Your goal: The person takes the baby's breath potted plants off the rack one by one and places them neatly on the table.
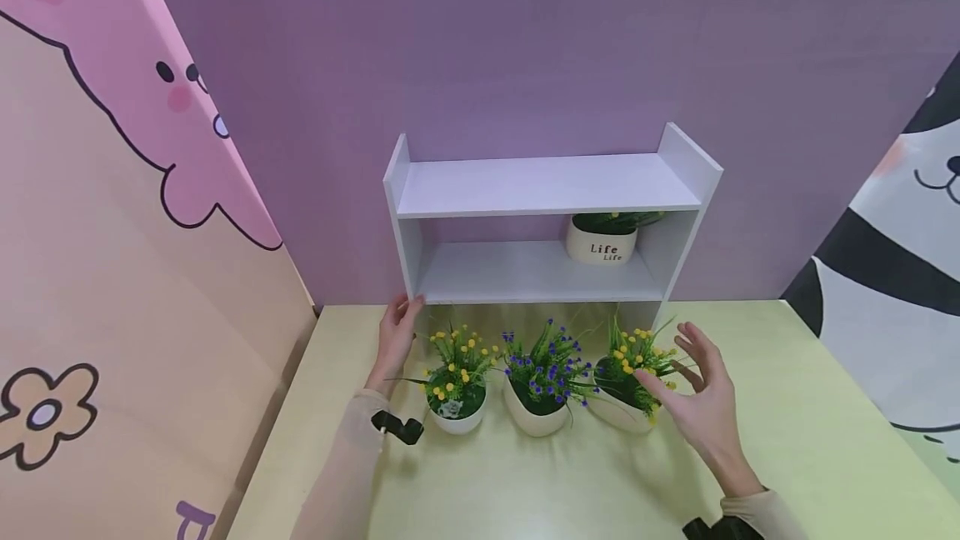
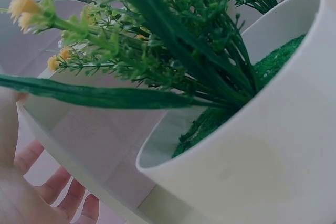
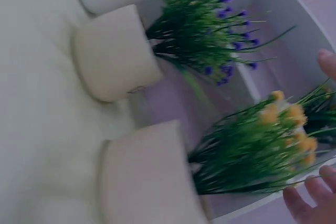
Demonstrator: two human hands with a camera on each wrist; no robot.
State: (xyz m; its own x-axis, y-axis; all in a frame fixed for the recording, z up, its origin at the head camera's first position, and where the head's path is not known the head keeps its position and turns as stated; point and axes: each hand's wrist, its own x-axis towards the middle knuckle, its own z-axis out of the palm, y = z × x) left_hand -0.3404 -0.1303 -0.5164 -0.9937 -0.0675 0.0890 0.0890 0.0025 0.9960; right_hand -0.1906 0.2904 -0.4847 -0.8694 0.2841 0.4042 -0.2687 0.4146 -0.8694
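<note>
A white two-tier shelf (image 1: 536,187) stands against the purple wall. My left hand (image 1: 396,338) holds its left side panel low down, with the fingers (image 2: 55,184) along the outer face. The right hand (image 1: 705,394), fingers spread and slightly bent, hovers beside a pot of yellow flowers (image 1: 626,411) at the right. In the right wrist view, its fingertips (image 3: 296,203) are close to the blossoms; whether they touch is unclear. A purple-flowered pot (image 1: 536,417) stands in the middle. Another yellow-flowered pot (image 1: 459,419) stands at the left, near my left wrist.
On the shelf's middle board, toward the right, sits a cream planter (image 1: 602,245) lettered "Life". The pale yellow table (image 1: 510,494) extends toward me. A pink cartoon wall (image 1: 112,190) borders the left side, and a panda picture (image 1: 900,273) covers the right wall.
</note>
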